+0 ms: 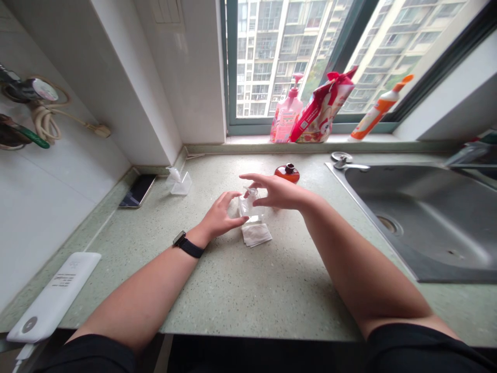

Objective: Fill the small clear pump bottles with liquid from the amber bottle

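Note:
A small clear square bottle (244,206) stands on the counter between my hands. My left hand (217,216), with a dark watch at the wrist, curves its fingers and thumb around the bottle's left side. From the right, my right hand (280,192) reaches over the top. Its index finger is stretched out, while thumb and another finger close about a clear round piece (252,192) at the bottle's mouth; whether that piece is separate from the bottle I cannot tell. Folded white tissue (257,234) lies just in front. Behind my right hand sits an uncapped amber bottle (287,173).
A clear square container with a white pump head (179,182) and a phone (137,190) are at the left. A white power bank (54,295) lies near the front edge. The sink (407,207) is on the right. A pink pump bottle (286,116), red bag (324,109) and orange bottle (378,111) line the sill.

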A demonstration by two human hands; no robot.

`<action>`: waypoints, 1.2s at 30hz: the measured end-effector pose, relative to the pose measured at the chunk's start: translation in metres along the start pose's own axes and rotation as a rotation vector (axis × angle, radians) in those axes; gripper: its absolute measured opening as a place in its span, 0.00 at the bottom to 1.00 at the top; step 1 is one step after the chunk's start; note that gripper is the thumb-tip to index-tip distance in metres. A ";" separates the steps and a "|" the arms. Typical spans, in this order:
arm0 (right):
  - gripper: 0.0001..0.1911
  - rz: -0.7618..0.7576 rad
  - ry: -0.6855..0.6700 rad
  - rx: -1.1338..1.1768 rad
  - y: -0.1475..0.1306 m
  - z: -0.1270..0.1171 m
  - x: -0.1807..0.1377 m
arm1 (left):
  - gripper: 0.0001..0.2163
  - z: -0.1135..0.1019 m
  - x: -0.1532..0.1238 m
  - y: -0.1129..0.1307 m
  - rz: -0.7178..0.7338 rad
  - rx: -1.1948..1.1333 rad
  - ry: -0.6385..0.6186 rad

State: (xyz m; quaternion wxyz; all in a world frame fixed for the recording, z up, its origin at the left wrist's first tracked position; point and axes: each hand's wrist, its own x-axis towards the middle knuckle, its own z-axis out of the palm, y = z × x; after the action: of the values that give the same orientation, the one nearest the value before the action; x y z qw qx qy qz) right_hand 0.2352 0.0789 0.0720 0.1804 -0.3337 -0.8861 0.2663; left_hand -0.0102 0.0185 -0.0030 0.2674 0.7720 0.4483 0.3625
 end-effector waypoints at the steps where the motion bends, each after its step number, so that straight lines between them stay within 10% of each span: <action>1: 0.44 0.005 0.008 -0.004 0.000 0.000 0.000 | 0.28 0.000 0.000 0.000 -0.004 0.002 0.000; 16: 0.36 0.086 0.192 -0.195 -0.016 0.018 0.008 | 0.31 0.000 0.001 -0.008 -0.061 0.002 0.066; 23: 0.15 0.010 0.185 -0.103 -0.024 0.013 0.010 | 0.32 -0.004 0.001 -0.008 -0.001 0.027 0.106; 36: 0.20 0.086 0.678 -0.031 -0.035 -0.119 -0.079 | 0.31 -0.008 0.002 -0.010 -0.027 -0.033 0.154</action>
State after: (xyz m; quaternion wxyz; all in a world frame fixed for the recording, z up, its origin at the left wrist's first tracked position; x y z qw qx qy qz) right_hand 0.3335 0.0437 0.1763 0.4484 -0.4429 -0.7647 0.1341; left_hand -0.0205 0.0257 -0.0048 0.2496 0.7312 0.4720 0.4245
